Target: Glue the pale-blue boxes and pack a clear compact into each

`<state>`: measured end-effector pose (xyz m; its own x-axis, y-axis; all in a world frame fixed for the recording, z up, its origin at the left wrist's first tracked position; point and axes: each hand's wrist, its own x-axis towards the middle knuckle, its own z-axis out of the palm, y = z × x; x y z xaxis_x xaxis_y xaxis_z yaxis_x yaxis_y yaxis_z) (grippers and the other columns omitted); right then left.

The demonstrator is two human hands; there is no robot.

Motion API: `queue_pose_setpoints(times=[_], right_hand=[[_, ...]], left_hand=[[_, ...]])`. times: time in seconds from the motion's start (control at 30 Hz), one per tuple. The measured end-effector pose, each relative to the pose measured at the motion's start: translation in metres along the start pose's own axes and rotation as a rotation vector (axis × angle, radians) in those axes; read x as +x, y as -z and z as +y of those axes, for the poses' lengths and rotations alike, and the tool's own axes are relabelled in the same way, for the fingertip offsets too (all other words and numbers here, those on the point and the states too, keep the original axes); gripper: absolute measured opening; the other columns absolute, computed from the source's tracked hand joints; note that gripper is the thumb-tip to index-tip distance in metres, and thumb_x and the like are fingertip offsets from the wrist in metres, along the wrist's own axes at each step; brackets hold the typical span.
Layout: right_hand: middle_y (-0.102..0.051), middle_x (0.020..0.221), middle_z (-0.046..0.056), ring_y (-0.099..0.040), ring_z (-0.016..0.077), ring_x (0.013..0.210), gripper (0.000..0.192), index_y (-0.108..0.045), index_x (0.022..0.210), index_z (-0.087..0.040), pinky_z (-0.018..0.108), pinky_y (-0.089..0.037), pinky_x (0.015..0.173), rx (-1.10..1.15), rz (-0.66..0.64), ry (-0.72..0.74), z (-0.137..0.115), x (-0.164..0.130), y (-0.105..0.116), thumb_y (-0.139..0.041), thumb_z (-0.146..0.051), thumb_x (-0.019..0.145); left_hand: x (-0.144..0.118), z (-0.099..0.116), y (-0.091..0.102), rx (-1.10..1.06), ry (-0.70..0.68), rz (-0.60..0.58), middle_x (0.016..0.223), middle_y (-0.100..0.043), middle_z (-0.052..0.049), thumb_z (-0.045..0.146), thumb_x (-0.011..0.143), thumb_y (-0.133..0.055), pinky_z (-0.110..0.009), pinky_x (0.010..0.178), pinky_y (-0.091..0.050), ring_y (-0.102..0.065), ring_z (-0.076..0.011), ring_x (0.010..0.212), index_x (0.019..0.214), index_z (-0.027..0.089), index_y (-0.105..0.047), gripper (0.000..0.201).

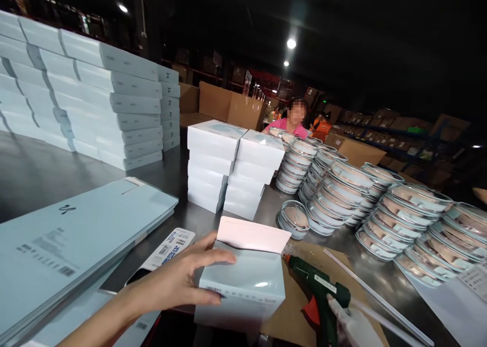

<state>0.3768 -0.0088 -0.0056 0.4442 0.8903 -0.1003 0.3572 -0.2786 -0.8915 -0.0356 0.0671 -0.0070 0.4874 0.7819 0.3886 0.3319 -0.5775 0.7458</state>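
Far left on the bench (45,169), flat unfolded cartons (76,235) lie stacked, just beside your left hand (178,281). Its fingers (213,258) are spread and pressed against the side of the small white box (243,281), thumb on top; the box stands in front of you with its top flap (253,234) open. That is a light steadying hold rather than a clamp, so the box could tip or slide if you push the flap. On the right, your gloved right hand (352,326) is closed around the green glue gun (319,291), nozzle close to the box's corner. Glue could drip onto the cardboard sheet (300,306), or the nozzle could mark the box. The glue stick (376,296) lies just beside.
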Motion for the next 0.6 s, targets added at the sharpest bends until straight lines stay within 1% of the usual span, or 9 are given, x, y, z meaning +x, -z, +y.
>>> queue_pose_setpoints(times=[0.1,0.17,0.23,0.27,0.3,0.37,0.43,0.5,0.6], right_hand=[[-0.053,0.039,-0.002,-0.056,0.0209,0.039,0.041,-0.06,0.049,-0.027,0.032,-0.049,0.045,-0.208,0.118,0.133,-0.018,-0.001,0.001,-0.077,-0.057,0.072],[-0.074,0.069,0.002,-0.071,0.024,0.064,0.035,-0.075,0.094,-0.027,0.033,-0.058,0.063,-0.116,0.094,0.345,-0.04,-0.006,-0.017,-0.082,-0.052,0.069],[-0.073,0.126,0.009,-0.072,0.026,0.108,0.09,-0.046,0.149,-0.03,0.037,-0.057,0.092,0.08,-0.115,0.584,-0.061,-0.013,-0.043,-0.086,-0.043,0.069],[-0.061,0.145,0.009,-0.064,0.0253,0.126,0.106,-0.027,0.159,-0.035,0.039,-0.052,0.103,0.167,-0.26,0.665,-0.067,-0.017,-0.056,-0.087,-0.036,0.071],[-0.052,0.155,0.007,-0.056,0.0239,0.136,0.111,-0.017,0.16,-0.039,0.04,-0.048,0.11,0.212,-0.384,0.717,-0.071,-0.02,-0.067,-0.086,-0.03,0.073],[-0.052,0.155,0.005,-0.051,0.0235,0.141,0.104,-0.019,0.16,-0.043,0.043,-0.045,0.112,0.199,-0.482,0.774,-0.067,-0.022,-0.081,-0.081,-0.021,0.079],[-0.062,0.145,0.005,-0.056,0.0254,0.137,0.093,-0.029,0.158,-0.042,0.045,-0.047,0.111,0.158,-0.428,0.823,-0.058,-0.022,-0.086,-0.077,-0.018,0.081],[-0.063,0.143,0.005,-0.06,0.0274,0.133,0.087,-0.038,0.153,-0.043,0.046,-0.047,0.111,0.108,-0.402,0.883,-0.054,-0.023,-0.086,-0.077,-0.016,0.08],[-0.065,0.133,0.003,-0.063,0.025,0.125,0.076,-0.053,0.143,-0.045,0.04,-0.051,0.107,-0.024,-0.422,1.073,-0.068,-0.028,-0.087,-0.078,-0.013,0.078]], left_hand=[[-0.002,-0.005,-0.002,0.017,0.003,0.008,0.138,-0.069,-0.007,0.039,0.067,-0.092,-0.05,0.108,-0.05,-0.052,-0.0385,0.141,0.121,0.04,-0.076,0.057],[-0.003,-0.008,-0.004,0.003,0.011,0.024,0.139,-0.068,-0.007,0.039,0.067,-0.091,-0.051,0.108,-0.05,-0.053,-0.0386,0.139,0.12,0.039,-0.076,0.055],[-0.005,-0.01,-0.007,-0.033,0.028,0.033,0.143,-0.064,-0.009,0.038,0.069,-0.09,-0.051,0.108,-0.05,-0.054,-0.039,0.138,0.119,0.037,-0.077,0.052],[-0.005,-0.01,-0.01,-0.056,0.033,0.034,0.146,-0.06,-0.01,0.038,0.07,-0.09,-0.051,0.109,-0.049,-0.054,-0.0392,0.138,0.118,0.035,-0.076,0.05],[-0.005,-0.01,-0.014,-0.086,0.028,0.046,0.148,-0.056,-0.011,0.038,0.072,-0.089,-0.051,0.11,-0.047,-0.053,-0.0395,0.138,0.117,0.033,-0.076,0.048],[-0.005,-0.009,-0.022,-0.2,-0.035,0.131,0.153,-0.046,-0.013,0.041,0.076,-0.088,-0.051,0.109,-0.048,-0.053,-0.039,0.138,0.12,0.032,-0.067,0.05],[-0.004,-0.007,-0.03,-0.335,-0.172,0.261,0.154,-0.039,-0.014,0.043,0.081,-0.084,-0.051,0.104,-0.053,-0.057,-0.0365,0.134,0.127,0.037,-0.051,0.057],[-0.003,-0.003,-0.032,-0.346,-0.306,0.32,0.143,-0.046,-0.012,0.041,0.088,-0.078,-0.049,0.102,-0.054,-0.059,-0.0331,0.132,0.135,0.041,-0.039,0.061],[-0.003,0.005,-0.025,-0.113,-0.348,0.18,0.122,-0.056,-0.009,0.031,0.096,-0.069,-0.048,0.11,-0.047,-0.05,-0.0329,0.138,0.13,0.036,-0.058,0.037]])
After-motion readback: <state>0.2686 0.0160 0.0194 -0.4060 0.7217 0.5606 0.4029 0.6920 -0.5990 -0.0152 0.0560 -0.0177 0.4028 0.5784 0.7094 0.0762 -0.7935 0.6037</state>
